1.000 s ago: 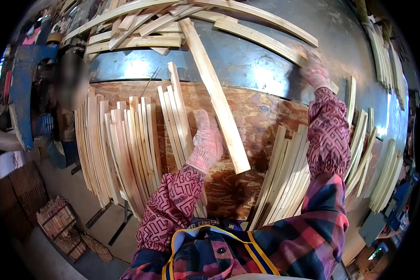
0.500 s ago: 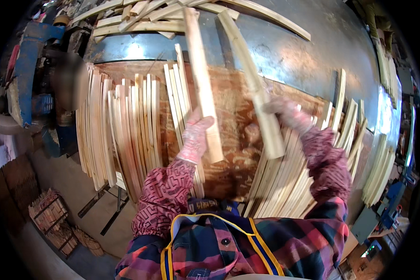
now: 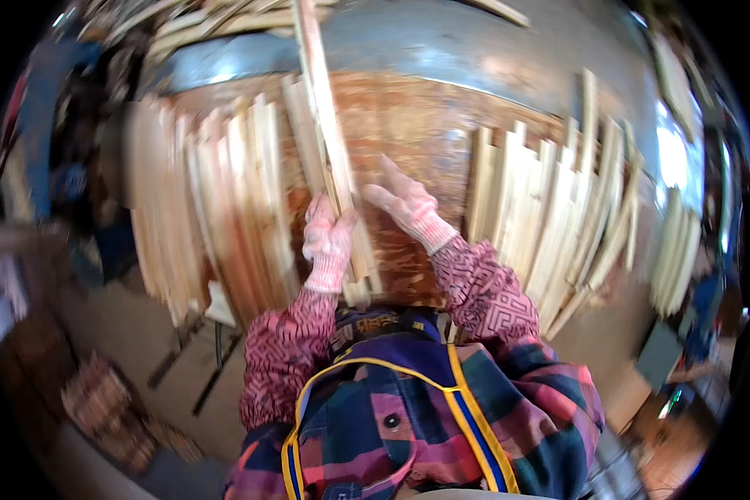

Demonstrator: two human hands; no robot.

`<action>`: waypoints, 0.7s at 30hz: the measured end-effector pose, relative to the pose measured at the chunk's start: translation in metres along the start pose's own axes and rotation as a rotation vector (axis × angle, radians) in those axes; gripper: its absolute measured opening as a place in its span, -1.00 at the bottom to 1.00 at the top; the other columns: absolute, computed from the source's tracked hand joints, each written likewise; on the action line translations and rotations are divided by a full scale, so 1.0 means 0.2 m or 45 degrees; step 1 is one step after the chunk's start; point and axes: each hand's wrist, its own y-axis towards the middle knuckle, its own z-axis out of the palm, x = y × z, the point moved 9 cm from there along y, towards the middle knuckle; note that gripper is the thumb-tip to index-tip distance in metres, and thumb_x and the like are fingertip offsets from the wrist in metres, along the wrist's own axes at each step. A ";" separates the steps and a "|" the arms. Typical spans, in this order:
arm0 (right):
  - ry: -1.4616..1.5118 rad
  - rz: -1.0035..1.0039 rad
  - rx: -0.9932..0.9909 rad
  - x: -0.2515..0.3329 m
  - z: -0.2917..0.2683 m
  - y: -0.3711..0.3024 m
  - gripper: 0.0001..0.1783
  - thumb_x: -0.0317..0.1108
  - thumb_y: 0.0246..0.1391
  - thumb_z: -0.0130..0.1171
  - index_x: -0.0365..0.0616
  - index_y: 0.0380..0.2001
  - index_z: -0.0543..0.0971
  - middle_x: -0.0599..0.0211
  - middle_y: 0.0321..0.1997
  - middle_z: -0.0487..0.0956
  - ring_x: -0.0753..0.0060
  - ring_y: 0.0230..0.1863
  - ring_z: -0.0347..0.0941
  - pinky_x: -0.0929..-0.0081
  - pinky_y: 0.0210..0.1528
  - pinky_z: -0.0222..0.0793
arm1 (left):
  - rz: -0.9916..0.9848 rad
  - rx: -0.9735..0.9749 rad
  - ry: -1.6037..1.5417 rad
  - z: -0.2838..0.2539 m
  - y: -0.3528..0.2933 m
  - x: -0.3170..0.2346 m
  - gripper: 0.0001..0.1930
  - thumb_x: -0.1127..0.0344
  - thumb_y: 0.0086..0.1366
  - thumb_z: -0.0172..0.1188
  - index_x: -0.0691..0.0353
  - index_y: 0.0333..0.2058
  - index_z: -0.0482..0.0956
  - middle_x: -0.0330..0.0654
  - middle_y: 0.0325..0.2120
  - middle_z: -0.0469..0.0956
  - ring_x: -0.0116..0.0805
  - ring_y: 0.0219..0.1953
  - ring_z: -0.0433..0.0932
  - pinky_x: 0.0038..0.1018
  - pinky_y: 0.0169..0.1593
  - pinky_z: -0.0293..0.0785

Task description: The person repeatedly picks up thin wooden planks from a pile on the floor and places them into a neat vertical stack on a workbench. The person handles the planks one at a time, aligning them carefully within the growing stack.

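Left hand (image 3: 328,242) grip grasping wooden slat (image 3: 329,142), right hand (image 3: 408,204) released beside it

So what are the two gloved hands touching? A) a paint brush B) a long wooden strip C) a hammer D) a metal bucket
B: the left hand grips a long pale wooden strip lying on the brown board, and the right hand rests open against it, with more strips stacked alongside.
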 end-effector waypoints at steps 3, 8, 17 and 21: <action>-0.099 0.156 -0.322 0.10 -0.32 0.00 -0.02 0.00 0.08 0.28 -0.17 0.43 0.06 -0.09 0.22 0.47 -0.09 0.23 0.41 0.20 0.22 0.35 | 0.360 0.575 0.339 0.40 -0.16 -0.27 -0.27 -0.15 0.21 0.25 0.16 0.25 0.38 0.06 0.23 0.34 0.00 0.26 0.32 -0.18 0.31 0.23; 0.396 0.250 -0.797 -0.10 -1.23 -0.48 -0.17 -0.22 0.07 0.31 -0.27 0.35 0.22 0.15 -0.04 0.54 0.31 -0.03 0.45 0.30 0.01 0.43 | 0.612 0.402 0.675 0.37 -0.19 -0.41 -0.23 -0.23 0.19 0.24 -0.03 0.30 0.32 -0.07 0.34 0.20 0.00 0.37 0.14 -0.12 0.37 0.15; -1.278 -0.180 -1.289 -0.46 -1.84 -0.48 -0.09 0.01 0.14 0.27 -0.14 0.42 0.15 0.02 0.36 0.37 0.17 -0.07 0.56 0.25 -0.11 0.53 | -0.011 0.013 0.751 0.10 0.16 0.05 0.06 -0.22 0.04 0.37 -0.07 0.42 0.00 0.15 0.42 -0.13 0.26 0.39 -0.02 0.04 0.38 0.06; -0.892 0.006 -0.837 -0.12 -1.29 0.54 -0.03 0.12 -0.02 0.33 0.16 0.41 0.16 0.14 0.35 0.34 0.13 0.27 0.36 0.21 0.21 0.37 | -0.002 -0.020 1.076 0.14 0.19 0.05 -0.01 -0.13 0.14 0.29 -0.05 0.44 -0.04 0.19 0.39 -0.11 0.27 0.36 0.02 -0.03 0.37 0.10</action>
